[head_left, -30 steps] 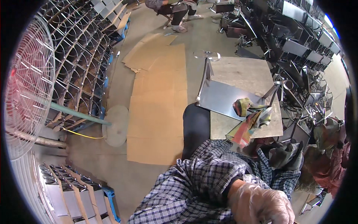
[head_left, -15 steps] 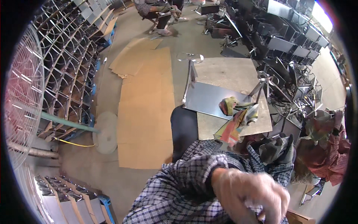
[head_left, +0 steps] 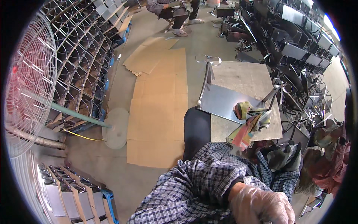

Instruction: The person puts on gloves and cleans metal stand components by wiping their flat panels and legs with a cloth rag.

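Lying on a pale, worn board [head_left: 242,72] is a grey metal panel [head_left: 220,99], with 2 bar legs [head_left: 204,85] standing out from its ends and a ring-like band at each tip. A crumpled multicoloured rag [head_left: 253,123] lies across the near right part of the panel and spills over the board's near edge.

The left hand [head_left: 263,207], in a thin clear glove, is at the lower edge of the view, well apart from the panel, with a plaid sleeve [head_left: 220,179] reaching to its wrist. Its fingers are curled in together, but I cannot tell whether they clamp on anything, since the tips are hidden. The right hand cannot be made out.

Between the hand and the board's right corner, mottled grey cloth [head_left: 281,158] is bunched on plaid fabric, with reddish cloth [head_left: 333,168] farther right.

Flattened cardboard [head_left: 158,112] covers floor left of the board, and a large fan [head_left: 31,82] stands at the far left. Metal pieces [head_left: 298,48] are heaped at upper right. Near the top sits a co-worker [head_left: 173,11]
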`<act>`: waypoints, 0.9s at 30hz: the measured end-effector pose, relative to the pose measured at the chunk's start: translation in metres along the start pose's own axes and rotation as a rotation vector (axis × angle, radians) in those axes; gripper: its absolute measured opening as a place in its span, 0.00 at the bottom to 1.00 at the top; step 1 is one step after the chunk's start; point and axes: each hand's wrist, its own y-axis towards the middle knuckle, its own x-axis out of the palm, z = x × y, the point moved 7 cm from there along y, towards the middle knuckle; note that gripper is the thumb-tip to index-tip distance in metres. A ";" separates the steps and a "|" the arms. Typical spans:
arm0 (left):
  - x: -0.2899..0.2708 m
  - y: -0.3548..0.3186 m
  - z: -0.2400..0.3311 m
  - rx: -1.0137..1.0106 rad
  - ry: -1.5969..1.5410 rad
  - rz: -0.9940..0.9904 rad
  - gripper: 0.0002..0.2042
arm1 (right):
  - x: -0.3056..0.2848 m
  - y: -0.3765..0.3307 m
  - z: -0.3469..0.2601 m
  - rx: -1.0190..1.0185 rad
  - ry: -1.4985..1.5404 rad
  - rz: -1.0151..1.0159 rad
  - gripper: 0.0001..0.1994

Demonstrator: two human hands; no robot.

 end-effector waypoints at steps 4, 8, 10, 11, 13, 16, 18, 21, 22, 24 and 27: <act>-0.003 -0.001 0.005 0.058 0.095 0.018 0.11 | -0.003 0.002 0.000 -0.008 -0.023 0.041 0.25; -0.011 -0.002 0.010 0.121 0.155 0.031 0.09 | -0.006 0.006 0.002 0.001 0.011 -0.008 0.23; -0.017 -0.005 0.016 0.119 0.195 0.054 0.08 | -0.011 0.008 0.003 -0.004 0.025 -0.002 0.22; -0.021 -0.006 0.020 0.120 0.213 0.073 0.08 | -0.019 0.008 0.002 -0.027 0.042 0.083 0.22; -0.028 -0.010 0.030 0.134 0.236 0.103 0.06 | -0.023 0.009 0.004 -0.018 0.024 0.085 0.22; -0.033 -0.014 0.035 0.128 0.256 0.087 0.04 | -0.027 0.010 0.002 -0.050 -0.012 0.129 0.23; -0.032 -0.015 0.035 0.143 0.262 0.093 0.04 | -0.020 0.011 0.002 -0.041 -0.009 0.058 0.23; -0.027 -0.011 0.034 0.120 0.260 0.117 0.05 | -0.022 0.008 0.002 -0.041 -0.040 0.120 0.21; -0.025 -0.009 0.037 0.109 0.262 0.129 0.07 | -0.020 0.007 0.000 -0.066 -0.045 0.116 0.20; -0.031 -0.008 0.051 0.060 0.325 0.243 0.04 | -0.021 0.005 0.004 -0.033 0.028 0.163 0.19; -0.033 -0.017 0.091 -0.048 0.358 0.558 0.10 | -0.024 0.000 -0.003 -0.106 -0.177 0.288 0.14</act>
